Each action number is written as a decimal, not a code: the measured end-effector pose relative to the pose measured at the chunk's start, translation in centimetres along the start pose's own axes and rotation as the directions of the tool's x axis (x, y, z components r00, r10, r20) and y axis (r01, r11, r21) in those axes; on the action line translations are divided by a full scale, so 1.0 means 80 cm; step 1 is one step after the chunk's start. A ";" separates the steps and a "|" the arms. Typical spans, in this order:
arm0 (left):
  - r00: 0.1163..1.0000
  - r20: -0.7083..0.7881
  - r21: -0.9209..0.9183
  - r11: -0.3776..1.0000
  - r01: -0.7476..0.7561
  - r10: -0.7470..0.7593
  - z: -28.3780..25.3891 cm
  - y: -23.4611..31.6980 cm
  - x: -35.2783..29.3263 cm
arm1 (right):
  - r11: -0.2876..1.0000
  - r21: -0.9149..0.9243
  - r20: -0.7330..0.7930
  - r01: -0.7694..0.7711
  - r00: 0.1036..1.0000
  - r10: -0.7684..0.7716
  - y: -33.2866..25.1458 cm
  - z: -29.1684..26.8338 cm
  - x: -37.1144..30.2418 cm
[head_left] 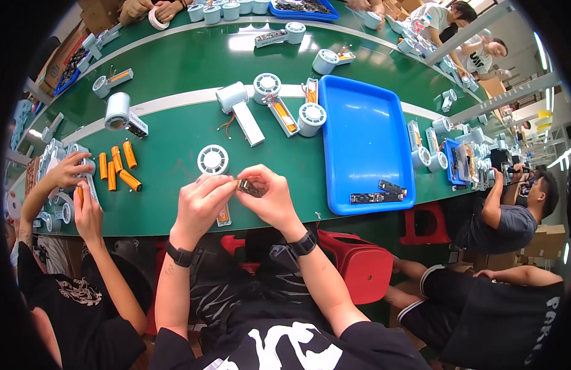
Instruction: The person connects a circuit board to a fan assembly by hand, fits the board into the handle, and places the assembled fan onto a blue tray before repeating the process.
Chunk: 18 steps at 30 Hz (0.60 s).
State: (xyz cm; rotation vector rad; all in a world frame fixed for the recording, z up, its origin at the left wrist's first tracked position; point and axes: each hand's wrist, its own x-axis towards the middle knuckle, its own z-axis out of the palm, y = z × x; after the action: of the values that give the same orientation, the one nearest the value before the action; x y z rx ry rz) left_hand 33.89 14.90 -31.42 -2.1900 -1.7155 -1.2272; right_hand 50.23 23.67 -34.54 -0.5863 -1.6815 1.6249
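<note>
Head view: a person in a black shirt with a bold white print works at the near edge of a green worktop, both hands closed on a small dark circuit board. The left hand pinches the board's left end between fingertips; the right hand grips its other side with thumb and fingers. The board is held above the worktop, just in from the near edge; any marking on it is too small to read. Below the hands lies a pale blue fan, its handle partly covered by the left hand.

Toward the worktop's left end, five orange cylinders lie loosely grouped. Near them, toward the far edge, a second fan bears pale printed lettering on its dark handle. Right of the hands, a blue tray reaches from the far edge toward the near one, with dark boards in its near end.

At left, a co-worker's hand holds another orange cylinder. At right, white capitals mark a seated person's black shirt.
</note>
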 end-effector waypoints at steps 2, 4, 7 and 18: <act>1.000 0.007 0.008 1.000 0.011 -0.011 0.001 -0.001 0.000 | 1.000 -0.027 0.008 0.011 1.000 -0.011 -0.001 -0.001 0.002; 1.000 0.030 0.029 1.000 0.004 -0.005 0.000 -0.005 -0.001 | 0.996 -0.083 0.019 0.036 0.999 -0.035 -0.001 0.000 0.003; 0.999 0.040 0.028 1.000 0.014 -0.015 -0.004 -0.011 0.000 | 1.000 0.014 0.007 -0.017 1.000 0.016 0.001 0.002 0.002; 0.960 -0.132 -0.145 0.963 0.228 -0.247 0.015 0.002 -0.011 | 0.923 0.340 -0.037 -0.179 0.978 0.204 0.003 0.009 -0.013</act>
State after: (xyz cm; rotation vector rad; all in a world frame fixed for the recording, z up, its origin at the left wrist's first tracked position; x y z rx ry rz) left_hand 34.67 14.78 -32.75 -1.9387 -1.9299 -1.5561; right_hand 50.36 22.43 -34.92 -0.6422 -1.2860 1.9535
